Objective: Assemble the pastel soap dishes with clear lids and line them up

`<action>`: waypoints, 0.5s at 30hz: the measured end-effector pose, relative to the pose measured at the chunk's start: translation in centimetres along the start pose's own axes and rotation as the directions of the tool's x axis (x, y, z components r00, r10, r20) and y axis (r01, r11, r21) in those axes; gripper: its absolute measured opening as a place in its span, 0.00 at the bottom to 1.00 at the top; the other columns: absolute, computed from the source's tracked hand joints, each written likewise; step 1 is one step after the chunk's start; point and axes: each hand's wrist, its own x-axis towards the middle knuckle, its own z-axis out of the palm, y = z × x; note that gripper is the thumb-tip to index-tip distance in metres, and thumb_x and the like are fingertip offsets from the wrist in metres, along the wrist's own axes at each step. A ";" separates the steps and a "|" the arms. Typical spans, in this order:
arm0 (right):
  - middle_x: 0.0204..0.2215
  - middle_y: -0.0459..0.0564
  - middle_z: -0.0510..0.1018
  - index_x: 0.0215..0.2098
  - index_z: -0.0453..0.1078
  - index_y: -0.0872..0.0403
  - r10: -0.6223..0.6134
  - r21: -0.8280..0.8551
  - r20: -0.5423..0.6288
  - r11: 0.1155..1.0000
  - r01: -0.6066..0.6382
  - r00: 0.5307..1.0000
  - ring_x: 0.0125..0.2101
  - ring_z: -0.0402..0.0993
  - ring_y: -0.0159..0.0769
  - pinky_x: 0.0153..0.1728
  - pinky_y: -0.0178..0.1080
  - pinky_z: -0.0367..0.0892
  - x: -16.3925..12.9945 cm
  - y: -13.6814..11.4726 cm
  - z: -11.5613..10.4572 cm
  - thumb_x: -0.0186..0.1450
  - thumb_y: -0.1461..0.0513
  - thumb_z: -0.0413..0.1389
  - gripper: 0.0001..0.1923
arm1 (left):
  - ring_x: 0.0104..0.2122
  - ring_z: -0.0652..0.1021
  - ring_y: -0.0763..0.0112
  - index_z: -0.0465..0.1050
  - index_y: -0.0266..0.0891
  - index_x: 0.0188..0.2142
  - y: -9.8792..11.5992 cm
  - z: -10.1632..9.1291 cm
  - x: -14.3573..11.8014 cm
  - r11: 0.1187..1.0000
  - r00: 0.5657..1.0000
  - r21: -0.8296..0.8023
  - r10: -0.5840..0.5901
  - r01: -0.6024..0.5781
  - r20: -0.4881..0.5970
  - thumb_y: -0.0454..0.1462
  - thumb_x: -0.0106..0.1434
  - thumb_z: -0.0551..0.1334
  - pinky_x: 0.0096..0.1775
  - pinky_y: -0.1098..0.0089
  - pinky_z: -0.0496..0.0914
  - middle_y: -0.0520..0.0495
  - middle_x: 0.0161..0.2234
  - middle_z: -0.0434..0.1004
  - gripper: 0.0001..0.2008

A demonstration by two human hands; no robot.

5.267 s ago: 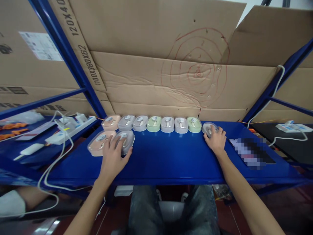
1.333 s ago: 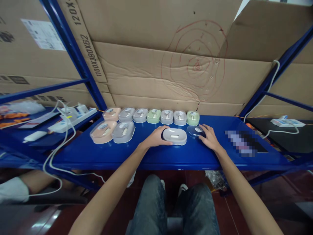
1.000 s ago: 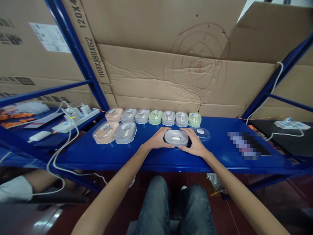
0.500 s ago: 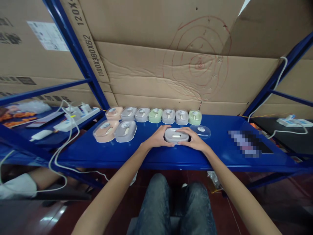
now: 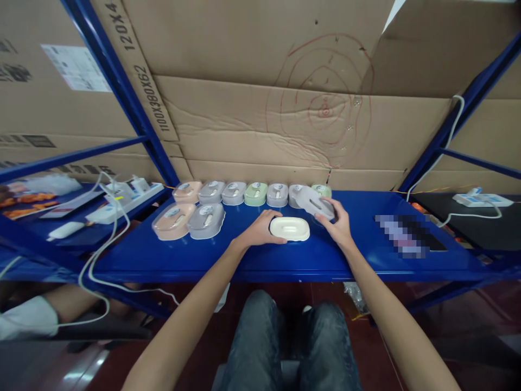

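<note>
My left hand [image 5: 264, 228] grips the left end of a cream oval plastic tray [image 5: 290, 228] with a raised rim, low over the blue shelf. Up and to the right, my right hand [image 5: 336, 221] holds a grey oval cover [image 5: 315, 203] with a slot in it, tilted and apart from the tray. The cover hides part of the back row of lidded boxes. The clear lid that lay on the shelf is mostly hidden behind my right hand and the cover.
Lidded boxes in grey [image 5: 206, 220], peach [image 5: 173, 221] and green [image 5: 255, 194] stand at the back and left of the blue shelf [image 5: 244, 260]. A pixelated flat object [image 5: 407, 234] lies at right. White cables [image 5: 118, 217] and a power strip [image 5: 126, 203] are at left.
The grey cover has come off the cream tray. My right hand has carried it up and to the right, while my left hand stays on the tray.
</note>
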 end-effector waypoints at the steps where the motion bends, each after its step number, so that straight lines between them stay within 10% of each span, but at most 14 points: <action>1: 0.60 0.57 0.79 0.60 0.76 0.46 -0.050 -0.094 -0.039 0.995 0.047 0.998 0.62 0.75 0.57 0.67 0.59 0.67 0.1 0.3 -0.8 0.66 0.48 0.68 0.27 | 0.62 0.74 0.41 0.73 0.43 0.60 0.1 0.0 0.0 1.000 1.000 0.000 -0.005 0.005 -0.001 0.54 0.49 0.81 0.65 0.42 0.69 0.40 0.58 0.76 0.43; 7: 0.56 0.59 0.77 0.58 0.69 0.48 0.028 -0.450 0.032 0.893 -0.011 0.999 0.58 0.74 0.60 0.63 0.61 0.69 -0.2 3.0 -3.0 0.58 0.54 0.65 0.30 | 0.62 0.73 0.42 0.72 0.42 0.61 0.2 0.1 -0.1 1.000 1.000 -0.010 0.004 -0.004 0.004 0.51 0.51 0.80 0.65 0.44 0.68 0.39 0.59 0.75 0.42; 15: 0.55 0.57 0.75 0.51 0.71 0.47 0.081 -0.495 0.082 0.868 -0.030 0.993 0.57 0.72 0.61 0.64 0.63 0.65 -0.5 4.2 -2.6 0.56 0.57 0.65 0.24 | 0.64 0.73 0.40 0.69 0.43 0.66 0.3 0.1 -0.3 0.999 1.000 -0.039 0.011 -0.011 -0.005 0.51 0.51 0.80 0.67 0.42 0.67 0.37 0.63 0.74 0.46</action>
